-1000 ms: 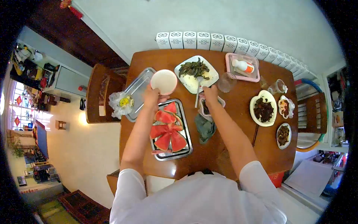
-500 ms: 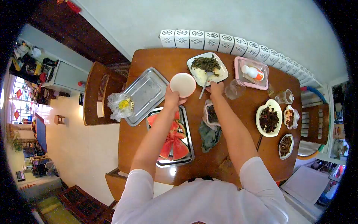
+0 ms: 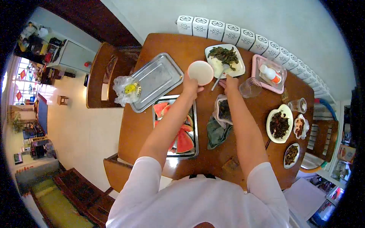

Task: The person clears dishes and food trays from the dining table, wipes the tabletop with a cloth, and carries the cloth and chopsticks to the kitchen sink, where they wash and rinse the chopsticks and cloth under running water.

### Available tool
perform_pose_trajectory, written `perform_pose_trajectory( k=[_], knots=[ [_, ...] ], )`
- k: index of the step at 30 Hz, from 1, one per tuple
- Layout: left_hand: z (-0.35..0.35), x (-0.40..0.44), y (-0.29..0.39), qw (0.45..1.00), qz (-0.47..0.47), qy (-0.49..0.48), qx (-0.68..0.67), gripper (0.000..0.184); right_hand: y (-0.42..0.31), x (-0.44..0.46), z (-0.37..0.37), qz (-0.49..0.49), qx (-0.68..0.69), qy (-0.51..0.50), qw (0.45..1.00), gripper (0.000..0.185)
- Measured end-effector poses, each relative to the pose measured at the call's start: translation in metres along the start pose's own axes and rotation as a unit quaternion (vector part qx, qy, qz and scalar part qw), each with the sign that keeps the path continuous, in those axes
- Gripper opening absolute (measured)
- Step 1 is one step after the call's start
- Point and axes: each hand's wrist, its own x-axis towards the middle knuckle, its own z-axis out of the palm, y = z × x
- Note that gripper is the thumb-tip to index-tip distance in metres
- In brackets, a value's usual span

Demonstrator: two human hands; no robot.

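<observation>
My left hand (image 3: 191, 86) is closed on a white bowl (image 3: 200, 72) with a pinkish rim, thumb and fingers around its near side. The inside of the bowl looks bare. My right hand (image 3: 229, 83) is at the near rim of a white square plate (image 3: 241, 67), its fingers closed on the edge and partly hidden. On that plate lie dark green cooked vegetables (image 3: 224, 55) beside a pale food (image 3: 216, 65). A metal spoon (image 3: 217, 80) leans on the plate, its handle pointing toward me, just left of my right hand.
A metal tray (image 3: 157, 81) and a bagged yellow item (image 3: 130, 89) lie left, above a tray of watermelon slices (image 3: 184, 141). A dark cloth (image 3: 218, 133) is between my arms. Right are a clear cup (image 3: 250, 88), a pink-rimmed container (image 3: 282, 91) and several dishes, including a heart-shaped plate (image 3: 279, 139).
The whole view has shifted and turned slightly, so the table sits higher in it. My hands keep the same holds on the bowl and the plate's rim.
</observation>
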Motion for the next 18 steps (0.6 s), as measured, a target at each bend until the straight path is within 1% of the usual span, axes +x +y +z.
perform_pose_trajectory(
  k=[3, 5, 7, 9, 10, 12, 13, 15, 16, 18],
  knots=[
    [0.001, 0.007, -0.011, 0.999, 0.007, 0.024, -0.031, 0.055, 0.000, -0.005, -0.006, 0.012, 0.030, -0.031, 0.999, 0.028],
    [0.005, 0.005, -0.008, 0.997, 0.021, 0.049, -0.052, 0.053, -0.007, -0.013, -0.006, 0.018, 0.017, -0.026, 0.999, 0.029],
    [0.008, 0.011, -0.012, 0.996, 0.015, 0.070, -0.054, 0.052, -0.005, -0.017, -0.009, 0.032, 0.001, -0.024, 0.999, 0.031],
    [0.007, 0.016, -0.017, 0.994, 0.014, 0.093, -0.058, 0.052, 0.005, -0.020, -0.016, -0.056, -0.062, -0.047, 0.995, 0.037],
    [0.008, 0.017, -0.018, 0.993, 0.002, 0.103, -0.061, 0.051, 0.008, -0.034, -0.016, -0.054, -0.067, -0.055, 0.995, 0.037],
    [0.009, 0.017, -0.018, 0.990, -0.008, 0.120, -0.068, 0.051, 0.015, -0.070, -0.022, -0.234, -0.069, 0.005, 0.970, 0.038],
    [0.009, 0.015, -0.017, 0.990, -0.013, 0.133, -0.045, 0.050, 0.015, -0.092, -0.024, -0.224, -0.074, 0.001, 0.972, 0.038],
    [0.006, 0.014, -0.019, 0.989, -0.008, 0.144, -0.031, 0.050, 0.018, -0.129, -0.031, -0.312, -0.016, -0.035, 0.949, 0.030],
    [0.003, 0.016, -0.020, 0.989, -0.025, 0.138, -0.039, 0.049, 0.023, -0.142, -0.037, -0.313, -0.018, -0.039, 0.949, 0.030],
    [-0.005, 0.008, -0.020, 0.989, -0.045, 0.134, -0.049, 0.050, 0.036, -0.168, -0.054, -0.267, -0.128, -0.115, 0.948, 0.023]
  ],
)
